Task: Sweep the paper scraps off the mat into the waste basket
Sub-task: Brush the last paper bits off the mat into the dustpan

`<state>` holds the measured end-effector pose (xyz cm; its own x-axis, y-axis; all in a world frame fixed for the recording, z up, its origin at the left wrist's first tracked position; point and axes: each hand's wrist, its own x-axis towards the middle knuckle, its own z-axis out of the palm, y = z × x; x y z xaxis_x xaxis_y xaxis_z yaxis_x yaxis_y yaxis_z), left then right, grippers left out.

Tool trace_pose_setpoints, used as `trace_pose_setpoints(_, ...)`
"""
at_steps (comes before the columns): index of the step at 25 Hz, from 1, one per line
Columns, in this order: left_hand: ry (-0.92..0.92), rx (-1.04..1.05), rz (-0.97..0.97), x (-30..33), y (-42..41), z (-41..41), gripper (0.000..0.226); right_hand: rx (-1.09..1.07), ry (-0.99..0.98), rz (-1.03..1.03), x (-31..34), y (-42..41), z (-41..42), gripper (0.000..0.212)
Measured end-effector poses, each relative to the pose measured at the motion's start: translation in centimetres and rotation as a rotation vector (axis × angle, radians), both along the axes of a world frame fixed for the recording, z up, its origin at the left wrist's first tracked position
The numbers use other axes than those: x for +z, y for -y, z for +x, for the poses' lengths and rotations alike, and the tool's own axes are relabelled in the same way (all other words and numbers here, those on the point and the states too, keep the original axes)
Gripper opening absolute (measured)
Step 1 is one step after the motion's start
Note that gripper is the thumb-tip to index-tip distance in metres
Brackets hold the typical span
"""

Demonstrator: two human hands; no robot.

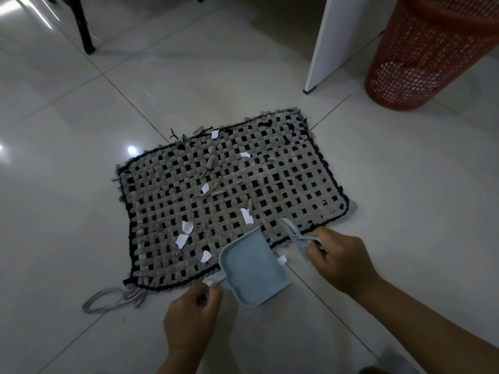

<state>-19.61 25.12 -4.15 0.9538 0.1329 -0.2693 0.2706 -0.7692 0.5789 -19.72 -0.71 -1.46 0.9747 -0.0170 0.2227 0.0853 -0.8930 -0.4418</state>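
Note:
A grey and black woven mat (pixel 283 171) lies on the tiled floor. Several white paper scraps (pixel 186 227) are scattered over it, and one scrap (pixel 282 259) lies on the floor just off its near edge. My left hand (pixel 191 317) grips the handle of a light blue dustpan (pixel 252 271), whose front edge rests over the mat's near edge. My right hand (pixel 340 261) holds a small light blue brush (pixel 293 233) at the mat's near right corner. The red mesh waste basket (pixel 421 55) stands at the far right.
A white panel (pixel 334 41) stands upright just left of the basket. A dark furniture leg (pixel 82 25) is at the far left. A loose grey loop of mat cord (pixel 108 300) trails off the mat's near left corner. Glossy white tiles surround the mat.

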Motion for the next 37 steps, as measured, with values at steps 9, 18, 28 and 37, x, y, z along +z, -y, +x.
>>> trace_pose_setpoints(9, 0.025, -0.077, 0.102, -0.5, -1.8, -1.0, 0.033, 0.106, -0.12, 0.221, -1.3, -3.3, -0.4, 0.033)
trace_pose_setpoints(18, 0.021, -0.015, 0.039, -0.9, -2.1, -0.9, 0.043, 0.019, -0.029, 0.15, -0.2, -1.3, 0.4, 0.033)
trace_pose_setpoints(28, 0.003, -0.072, 0.203, 2.6, -3.3, -2.3, 0.042, -0.048, -0.139, 0.128, 0.8, -3.9, 0.0, 0.03)
trace_pose_setpoints(37, 0.02, 0.022, 0.077, -0.9, -3.0, -4.4, 0.031, 0.012, -0.224, 0.453, 0.4, -4.5, -0.7, 0.027)
